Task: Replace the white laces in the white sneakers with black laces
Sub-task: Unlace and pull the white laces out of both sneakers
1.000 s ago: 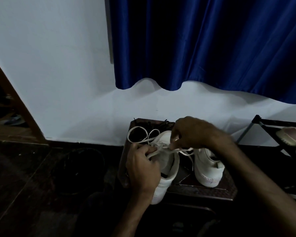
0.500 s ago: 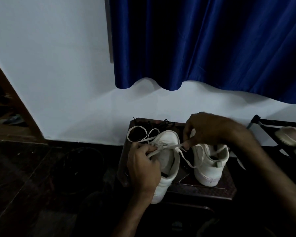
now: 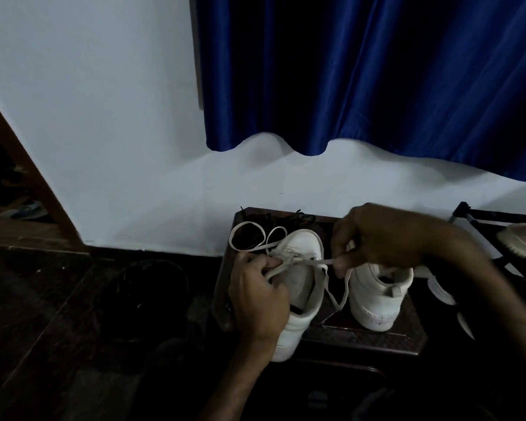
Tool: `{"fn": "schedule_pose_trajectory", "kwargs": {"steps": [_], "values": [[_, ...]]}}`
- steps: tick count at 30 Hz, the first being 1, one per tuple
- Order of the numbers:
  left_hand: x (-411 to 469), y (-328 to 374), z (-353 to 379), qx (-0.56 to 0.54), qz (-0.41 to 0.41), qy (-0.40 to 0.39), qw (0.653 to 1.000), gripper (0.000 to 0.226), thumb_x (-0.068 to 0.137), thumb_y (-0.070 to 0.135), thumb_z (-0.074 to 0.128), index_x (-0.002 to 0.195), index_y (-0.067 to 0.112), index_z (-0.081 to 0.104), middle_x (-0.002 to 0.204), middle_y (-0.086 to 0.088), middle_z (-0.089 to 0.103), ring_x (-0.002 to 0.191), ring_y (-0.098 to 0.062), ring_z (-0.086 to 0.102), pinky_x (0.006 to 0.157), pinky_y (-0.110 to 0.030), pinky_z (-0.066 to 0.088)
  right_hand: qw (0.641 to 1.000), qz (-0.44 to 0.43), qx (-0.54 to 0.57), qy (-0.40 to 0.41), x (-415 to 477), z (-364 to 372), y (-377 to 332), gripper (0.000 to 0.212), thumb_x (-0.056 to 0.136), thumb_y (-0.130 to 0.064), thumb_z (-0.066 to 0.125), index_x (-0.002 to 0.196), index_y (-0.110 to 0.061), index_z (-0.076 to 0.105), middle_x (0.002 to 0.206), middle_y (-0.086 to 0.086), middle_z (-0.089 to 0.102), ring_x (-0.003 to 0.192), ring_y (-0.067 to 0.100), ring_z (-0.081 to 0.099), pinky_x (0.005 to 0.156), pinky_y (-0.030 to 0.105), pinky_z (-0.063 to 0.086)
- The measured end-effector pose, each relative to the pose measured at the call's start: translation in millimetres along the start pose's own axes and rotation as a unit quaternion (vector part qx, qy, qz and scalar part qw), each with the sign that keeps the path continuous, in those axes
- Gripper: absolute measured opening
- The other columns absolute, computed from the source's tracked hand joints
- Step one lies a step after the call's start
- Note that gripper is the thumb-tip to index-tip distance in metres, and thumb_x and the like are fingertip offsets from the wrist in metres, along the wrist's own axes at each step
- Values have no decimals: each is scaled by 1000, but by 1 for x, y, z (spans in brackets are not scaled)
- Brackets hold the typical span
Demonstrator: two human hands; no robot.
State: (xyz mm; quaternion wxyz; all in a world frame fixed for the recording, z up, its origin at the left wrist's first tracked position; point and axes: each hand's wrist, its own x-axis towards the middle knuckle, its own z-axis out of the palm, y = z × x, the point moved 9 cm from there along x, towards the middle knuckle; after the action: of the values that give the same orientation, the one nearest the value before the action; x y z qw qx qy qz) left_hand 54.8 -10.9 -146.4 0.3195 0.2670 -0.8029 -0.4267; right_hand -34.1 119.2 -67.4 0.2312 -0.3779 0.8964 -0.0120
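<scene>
Now | left fingers [image 3: 263, 264] grip white lace [image 3: 312, 262] over sneaker [image 3: 301, 246] | right fingers [image 3: 340, 265] seemingly pinch it

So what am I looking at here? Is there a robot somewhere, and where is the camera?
No robot here: these are a person's two bare hands. The one picture comes from a camera worn on the person's head, looking forward and down. On a small dark table stand two white sneakers, the left sneaker and the right sneaker. The left hand grips the white lace at the left sneaker. The right hand pinches the same lace, which is stretched between the hands. Black laces lie at the table's far edge, by the wall. A blue curtain hangs above.
</scene>
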Motion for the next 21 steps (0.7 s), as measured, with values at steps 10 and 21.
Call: {"fn": "schedule_pose_trajectory", "kwargs": {"steps": [10,21], "values": [[-3,5,-1,-9,5,-7,1000,24,72,-3,63,86,13,74,94,17,48,74,8,39,67,7,30,998,23,-31,57,61,37,-15,24,82,-38,70,82,-14,70,77,-1,63,80,19,64,74,36,54],[0,-3,1,-5,-15,-5,1000,20,71,0,64,82,14,73,95,14,54,77,2,44,66,5,31,991,41,2,131,1,-16,13,12,86,-30,69,74,-32,67,86,-9,68,84,9,62,78,27,48]]}}
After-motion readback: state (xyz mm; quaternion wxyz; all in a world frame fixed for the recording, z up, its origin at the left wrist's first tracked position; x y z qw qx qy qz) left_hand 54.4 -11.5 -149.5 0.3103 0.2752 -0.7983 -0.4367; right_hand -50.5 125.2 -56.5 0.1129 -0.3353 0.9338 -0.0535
